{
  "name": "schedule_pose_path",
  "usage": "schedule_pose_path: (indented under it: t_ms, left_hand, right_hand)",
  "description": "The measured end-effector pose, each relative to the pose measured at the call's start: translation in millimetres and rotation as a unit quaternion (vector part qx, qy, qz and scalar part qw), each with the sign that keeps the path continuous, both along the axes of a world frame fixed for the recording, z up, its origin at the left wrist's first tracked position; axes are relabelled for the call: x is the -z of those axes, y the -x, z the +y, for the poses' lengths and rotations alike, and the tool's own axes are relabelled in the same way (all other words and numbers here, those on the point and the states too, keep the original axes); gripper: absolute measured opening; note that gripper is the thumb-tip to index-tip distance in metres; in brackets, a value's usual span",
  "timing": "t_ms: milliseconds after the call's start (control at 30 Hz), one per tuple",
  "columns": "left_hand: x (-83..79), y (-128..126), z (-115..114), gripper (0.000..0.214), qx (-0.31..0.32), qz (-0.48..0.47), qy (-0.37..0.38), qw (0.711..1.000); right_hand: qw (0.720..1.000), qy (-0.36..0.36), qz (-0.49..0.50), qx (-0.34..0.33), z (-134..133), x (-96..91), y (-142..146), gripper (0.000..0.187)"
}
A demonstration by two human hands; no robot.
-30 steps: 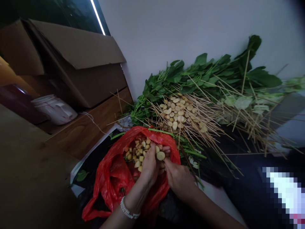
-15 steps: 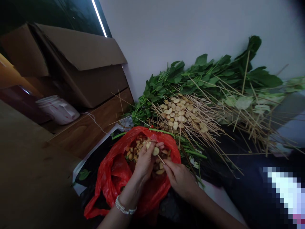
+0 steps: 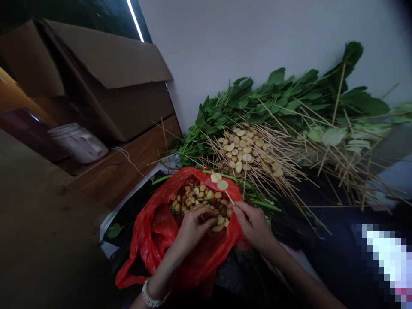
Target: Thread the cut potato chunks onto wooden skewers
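Observation:
A red plastic bag (image 3: 154,240) lies open in front of me, full of pale cut pieces (image 3: 196,195). My left hand (image 3: 193,225) reaches into it, fingers curled round some pieces near the middle. My right hand (image 3: 254,223) pinches the lower end of a thin wooden skewer (image 3: 229,197) that slants up and left. Two round slices (image 3: 219,181) sit threaded near the skewer's tip, above the bag's far rim.
Beyond the bag lies a heap of skewers with threaded slices (image 3: 244,150) on a pile of green leaves (image 3: 283,98) against the white wall. A cardboard box (image 3: 106,81) and a white bucket (image 3: 79,143) stand at the left on wood flooring. A dark sheet covers the floor.
The left hand let go of the slice and dropped lower into the bag. The right hand lifted the skewer, now carrying two slices, up and to the right.

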State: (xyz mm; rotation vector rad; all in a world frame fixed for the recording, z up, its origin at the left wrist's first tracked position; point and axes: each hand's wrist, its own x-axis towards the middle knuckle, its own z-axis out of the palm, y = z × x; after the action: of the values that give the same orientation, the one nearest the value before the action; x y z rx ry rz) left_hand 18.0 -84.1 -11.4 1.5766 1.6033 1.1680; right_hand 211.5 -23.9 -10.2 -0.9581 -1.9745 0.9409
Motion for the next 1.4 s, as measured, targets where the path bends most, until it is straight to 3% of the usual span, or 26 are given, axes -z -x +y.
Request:
schedule_pose_path:
  t_ms: [100,233,433,633,833,1167,1300,1400]
  left_hand:
    - [7.7,-9,-1,0.022,0.034,0.115,-0.031,0.992]
    - [12.8,-7,6,0.020,-0.011,0.229,-0.053,0.972]
    - [5.9,26,18,0.020,-0.126,0.215,-0.098,0.964]
    - [7.4,44,23,0.029,-0.145,0.348,-0.014,0.926]
    - [6.4,29,20,0.020,-0.146,0.353,-0.063,0.922]
    - [-1.1,-9,13,0.017,-0.104,0.439,0.028,0.892]
    - [3.3,-12,12,0.017,-0.085,0.412,0.016,0.907]
    - [4.1,-5,12,0.014,-0.065,0.288,-0.031,0.955]
  right_hand:
    - [1.000,0.002,-0.004,-0.001,-1,1.7,1,0.032]
    - [1.000,0.007,-0.005,0.003,0,3.8,1,0.032]
    - [1.000,0.014,0.000,0.005,2,6.0,1,0.032]
    - [1.000,0.011,0.004,0.008,3,9.0,2,0.033]
    - [1.000,0.009,0.007,0.000,2,7.5,2,0.030]
    - [1.000,0.010,0.007,0.001,1,8.7,3,0.030]
    - [1.000,0.015,0.011,-0.002,0,7.9,3,0.029]
    - [1.000,0.022,0.015,0.000,0,7.2,2,0.030]
